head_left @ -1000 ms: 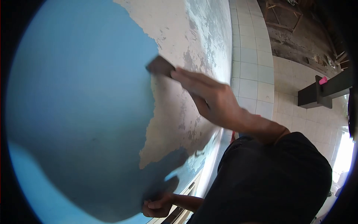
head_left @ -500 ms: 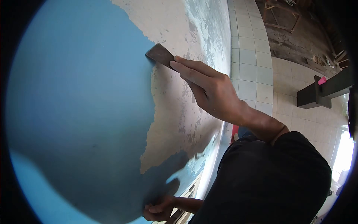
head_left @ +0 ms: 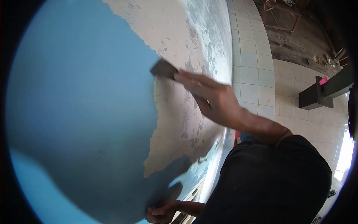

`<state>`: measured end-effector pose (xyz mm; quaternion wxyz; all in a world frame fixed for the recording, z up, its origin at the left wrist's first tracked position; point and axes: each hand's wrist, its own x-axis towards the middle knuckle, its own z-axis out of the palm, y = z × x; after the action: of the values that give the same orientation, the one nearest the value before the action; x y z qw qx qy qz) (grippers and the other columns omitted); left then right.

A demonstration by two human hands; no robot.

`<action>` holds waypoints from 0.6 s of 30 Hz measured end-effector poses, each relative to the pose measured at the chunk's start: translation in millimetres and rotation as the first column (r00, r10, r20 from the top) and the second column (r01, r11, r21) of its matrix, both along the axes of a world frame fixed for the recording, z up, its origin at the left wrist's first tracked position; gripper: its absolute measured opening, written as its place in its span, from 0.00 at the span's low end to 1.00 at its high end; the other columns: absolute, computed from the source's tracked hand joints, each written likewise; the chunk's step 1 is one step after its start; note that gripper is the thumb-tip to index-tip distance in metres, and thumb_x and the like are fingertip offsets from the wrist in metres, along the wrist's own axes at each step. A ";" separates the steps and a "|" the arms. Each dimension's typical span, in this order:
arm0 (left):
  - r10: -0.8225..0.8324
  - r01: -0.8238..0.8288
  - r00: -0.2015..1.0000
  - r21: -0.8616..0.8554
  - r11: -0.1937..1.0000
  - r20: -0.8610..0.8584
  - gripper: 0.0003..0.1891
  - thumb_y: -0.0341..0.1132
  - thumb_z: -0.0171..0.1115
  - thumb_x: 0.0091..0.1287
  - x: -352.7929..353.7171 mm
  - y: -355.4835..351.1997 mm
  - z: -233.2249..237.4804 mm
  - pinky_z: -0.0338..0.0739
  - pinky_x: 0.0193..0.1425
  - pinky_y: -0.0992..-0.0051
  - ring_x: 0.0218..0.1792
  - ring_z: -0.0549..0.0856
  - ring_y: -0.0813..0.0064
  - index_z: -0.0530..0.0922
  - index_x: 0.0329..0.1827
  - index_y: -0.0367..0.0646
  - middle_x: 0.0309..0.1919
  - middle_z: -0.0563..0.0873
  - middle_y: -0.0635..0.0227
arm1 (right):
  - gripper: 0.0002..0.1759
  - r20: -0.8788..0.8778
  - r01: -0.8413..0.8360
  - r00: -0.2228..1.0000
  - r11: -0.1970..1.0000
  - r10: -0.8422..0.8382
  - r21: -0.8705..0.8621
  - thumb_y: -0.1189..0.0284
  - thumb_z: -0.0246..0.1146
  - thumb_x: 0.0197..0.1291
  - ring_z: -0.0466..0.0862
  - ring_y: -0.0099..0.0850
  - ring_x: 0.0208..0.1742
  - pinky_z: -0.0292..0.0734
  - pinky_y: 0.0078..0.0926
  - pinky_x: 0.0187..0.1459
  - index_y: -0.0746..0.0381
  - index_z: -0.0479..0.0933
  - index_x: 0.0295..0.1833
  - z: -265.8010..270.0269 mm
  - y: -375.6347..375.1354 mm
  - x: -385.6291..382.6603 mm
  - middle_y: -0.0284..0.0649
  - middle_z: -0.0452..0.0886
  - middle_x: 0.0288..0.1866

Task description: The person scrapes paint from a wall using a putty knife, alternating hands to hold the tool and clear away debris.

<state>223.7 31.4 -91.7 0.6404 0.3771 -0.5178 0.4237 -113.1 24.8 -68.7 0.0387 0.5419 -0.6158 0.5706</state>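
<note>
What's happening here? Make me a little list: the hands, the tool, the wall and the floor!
Right hand: grips a scraper
Scraper: blade against the wall, at the edge of the blue paint
Left hand: fingers curled, low down by the wall's bottom edge
Wall: blue paint on one part, bare patchy plaster on the other
Floor: pale tiles
Clothes: black sleeve

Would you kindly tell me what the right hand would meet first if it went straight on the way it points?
The right hand points left along the wall, scraper ahead of its fingers. The blade would first meet the edge of the blue paint, which it seems to be touching.
</note>
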 end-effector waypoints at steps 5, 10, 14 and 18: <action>0.038 -0.038 0.998 0.009 0.999 0.048 0.15 0.34 0.55 0.76 -2.9 3.2 5.8 0.76 0.33 0.72 0.28 0.80 0.68 0.80 0.34 0.32 0.29 0.82 0.61 | 0.29 -0.023 -0.003 1.000 1.000 0.004 0.026 0.85 0.61 0.62 0.88 0.43 0.54 0.91 0.32 0.48 0.55 0.77 0.69 -0.6 4.8 2.1 0.45 0.79 0.68; 0.037 -0.037 0.999 0.029 0.999 0.019 0.15 0.34 0.55 0.76 -1.7 4.0 1.8 0.76 0.33 0.71 0.28 0.80 0.68 0.80 0.34 0.33 0.30 0.82 0.61 | 0.32 0.031 0.015 0.999 1.000 -0.015 -0.003 0.86 0.63 0.60 0.88 0.44 0.54 0.91 0.31 0.49 0.53 0.76 0.70 4.8 -3.7 -3.2 0.43 0.80 0.67; 0.040 -0.038 0.999 0.044 0.998 -0.036 0.15 0.35 0.56 0.76 7.4 0.3 -1.3 0.77 0.33 0.71 0.28 0.80 0.68 0.80 0.35 0.33 0.31 0.83 0.61 | 0.31 0.000 -0.028 1.000 1.000 0.028 0.009 0.86 0.63 0.60 0.90 0.42 0.50 0.91 0.29 0.44 0.54 0.77 0.68 -1.3 7.4 5.5 0.42 0.80 0.67; 0.034 -0.033 0.998 0.027 0.999 -0.053 0.15 0.36 0.56 0.76 -4.5 0.0 2.2 0.76 0.34 0.71 0.29 0.80 0.69 0.80 0.35 0.33 0.30 0.82 0.62 | 0.31 0.010 -0.004 1.000 0.999 0.004 -0.036 0.86 0.63 0.59 0.90 0.41 0.50 0.91 0.28 0.44 0.55 0.77 0.68 -1.0 -1.1 0.7 0.43 0.80 0.67</action>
<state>219.2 31.4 -89.6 0.6418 0.4051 -0.4997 0.4174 -112.4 23.8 -69.8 0.0444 0.5394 -0.6045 0.5845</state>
